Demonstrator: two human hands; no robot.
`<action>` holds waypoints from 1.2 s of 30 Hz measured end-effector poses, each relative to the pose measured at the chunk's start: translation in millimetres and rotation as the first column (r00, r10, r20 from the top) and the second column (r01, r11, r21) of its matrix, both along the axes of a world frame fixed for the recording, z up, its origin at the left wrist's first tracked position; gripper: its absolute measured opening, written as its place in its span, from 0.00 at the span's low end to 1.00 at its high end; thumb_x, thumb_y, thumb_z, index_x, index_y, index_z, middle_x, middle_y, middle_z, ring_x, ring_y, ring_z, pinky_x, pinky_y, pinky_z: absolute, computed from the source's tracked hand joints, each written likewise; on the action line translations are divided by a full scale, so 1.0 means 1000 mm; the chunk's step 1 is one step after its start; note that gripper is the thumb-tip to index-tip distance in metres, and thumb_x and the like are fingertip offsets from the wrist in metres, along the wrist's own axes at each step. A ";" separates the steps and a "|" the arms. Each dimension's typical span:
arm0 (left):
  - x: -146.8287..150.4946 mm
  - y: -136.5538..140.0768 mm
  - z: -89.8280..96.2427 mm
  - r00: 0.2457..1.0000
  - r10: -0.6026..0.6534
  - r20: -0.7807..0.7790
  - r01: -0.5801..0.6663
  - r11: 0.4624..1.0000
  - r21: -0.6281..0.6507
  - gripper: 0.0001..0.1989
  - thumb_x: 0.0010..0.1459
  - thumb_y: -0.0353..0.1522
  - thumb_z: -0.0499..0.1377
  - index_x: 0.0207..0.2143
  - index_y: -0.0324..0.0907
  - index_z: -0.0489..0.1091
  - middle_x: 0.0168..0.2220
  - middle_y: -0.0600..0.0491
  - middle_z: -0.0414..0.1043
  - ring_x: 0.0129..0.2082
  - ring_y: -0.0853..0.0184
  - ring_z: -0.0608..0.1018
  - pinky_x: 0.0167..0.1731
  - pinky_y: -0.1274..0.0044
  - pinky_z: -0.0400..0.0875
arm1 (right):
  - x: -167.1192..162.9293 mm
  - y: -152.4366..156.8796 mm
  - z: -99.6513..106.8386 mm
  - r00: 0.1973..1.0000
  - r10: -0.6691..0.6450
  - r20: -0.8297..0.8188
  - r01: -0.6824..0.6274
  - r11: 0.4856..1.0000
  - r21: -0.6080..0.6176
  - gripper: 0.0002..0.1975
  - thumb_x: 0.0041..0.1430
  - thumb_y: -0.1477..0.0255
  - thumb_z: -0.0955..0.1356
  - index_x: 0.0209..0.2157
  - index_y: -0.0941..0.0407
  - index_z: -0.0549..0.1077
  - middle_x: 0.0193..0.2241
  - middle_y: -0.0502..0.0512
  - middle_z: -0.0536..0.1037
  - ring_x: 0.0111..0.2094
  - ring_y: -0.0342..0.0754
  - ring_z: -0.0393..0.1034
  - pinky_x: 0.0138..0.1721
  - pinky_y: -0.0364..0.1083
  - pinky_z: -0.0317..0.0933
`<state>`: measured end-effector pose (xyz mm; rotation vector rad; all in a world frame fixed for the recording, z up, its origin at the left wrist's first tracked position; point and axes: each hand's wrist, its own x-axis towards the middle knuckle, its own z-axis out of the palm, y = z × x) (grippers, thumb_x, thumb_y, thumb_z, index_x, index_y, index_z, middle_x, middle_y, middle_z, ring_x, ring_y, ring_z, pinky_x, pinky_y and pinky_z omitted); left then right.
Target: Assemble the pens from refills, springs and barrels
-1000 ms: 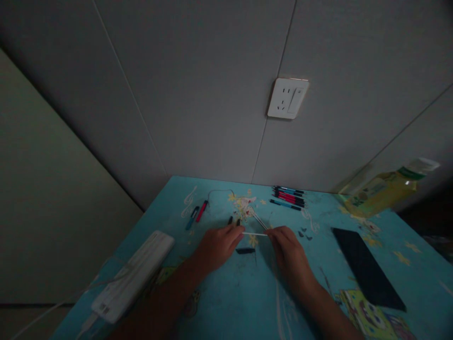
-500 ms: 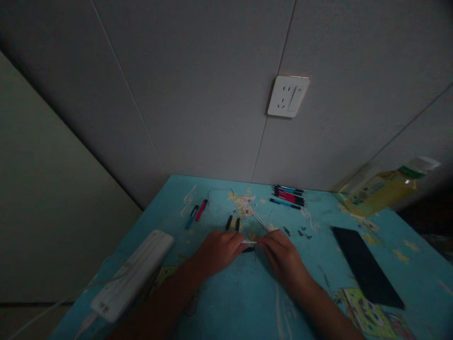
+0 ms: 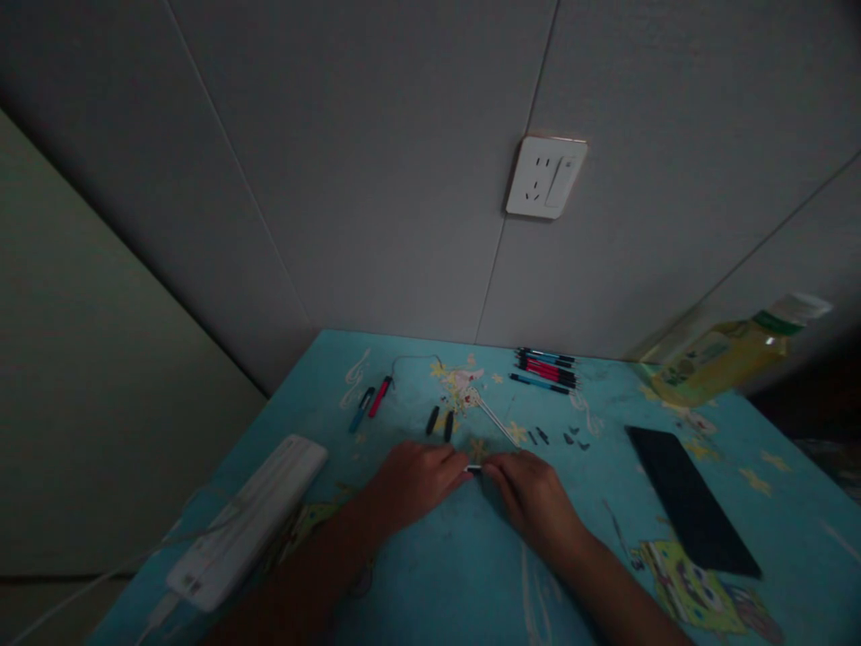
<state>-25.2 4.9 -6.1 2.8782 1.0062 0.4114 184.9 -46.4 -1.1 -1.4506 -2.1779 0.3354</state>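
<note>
Just above the blue tabletop, my left hand (image 3: pixel 418 480) and my right hand (image 3: pixel 531 489) face each other with fingers closed. Between their fingertips a short stretch of a thin white pen refill (image 3: pixel 474 467) shows, with something dark along its lower side. Both ends of it are hidden by my fingers. Beyond my right hand lie thin white refills (image 3: pixel 496 419) on the cloth. Two short black pen parts (image 3: pixel 448 425) rest just past my left hand. Small dark caps or clips (image 3: pixel 577 439) are scattered to the right.
Several blue and red pens (image 3: pixel 544 368) lie near the wall. A blue pen (image 3: pixel 361 410) and a red pen (image 3: pixel 380 397) lie at back left. A white power strip (image 3: pixel 248 520) sits left, a dark flat slab (image 3: pixel 692 502) right, and a yellow liquid bottle (image 3: pixel 719 359) behind it.
My hands have drawn slightly closer together, and less of the white refill shows between them. The dark piece formerly visible beneath is now mostly covered. The view has shifted slightly.
</note>
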 end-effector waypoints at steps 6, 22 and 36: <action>0.000 -0.001 -0.002 1.000 -0.016 0.015 0.016 1.000 0.003 0.10 0.66 0.38 0.52 0.44 0.46 0.69 0.31 0.53 0.74 0.29 0.64 0.77 0.25 0.76 0.64 | -0.004 -0.002 0.002 1.000 0.003 0.027 -0.001 0.998 -0.055 0.15 0.70 0.67 0.58 0.37 0.55 0.74 0.30 0.53 0.78 0.33 0.47 0.72 0.40 0.46 0.63; -0.010 0.015 0.001 0.977 0.161 0.137 -0.157 0.987 -0.042 0.13 0.69 0.34 0.45 0.36 0.42 0.66 0.31 0.52 0.73 0.30 0.67 0.76 0.29 0.76 0.64 | 0.011 0.009 -0.001 0.977 -0.180 -0.113 0.176 0.983 -0.045 0.12 0.66 0.71 0.62 0.45 0.53 0.74 0.39 0.55 0.79 0.40 0.50 0.74 0.44 0.47 0.64; -0.008 0.015 -0.004 0.982 0.168 0.085 -0.165 0.986 -0.036 0.14 0.70 0.35 0.44 0.37 0.42 0.67 0.32 0.52 0.72 0.30 0.67 0.76 0.29 0.75 0.64 | 0.032 0.013 0.000 0.902 -0.396 0.169 0.398 0.917 0.025 0.11 0.66 0.71 0.61 0.43 0.54 0.75 0.38 0.57 0.77 0.40 0.52 0.71 0.43 0.47 0.60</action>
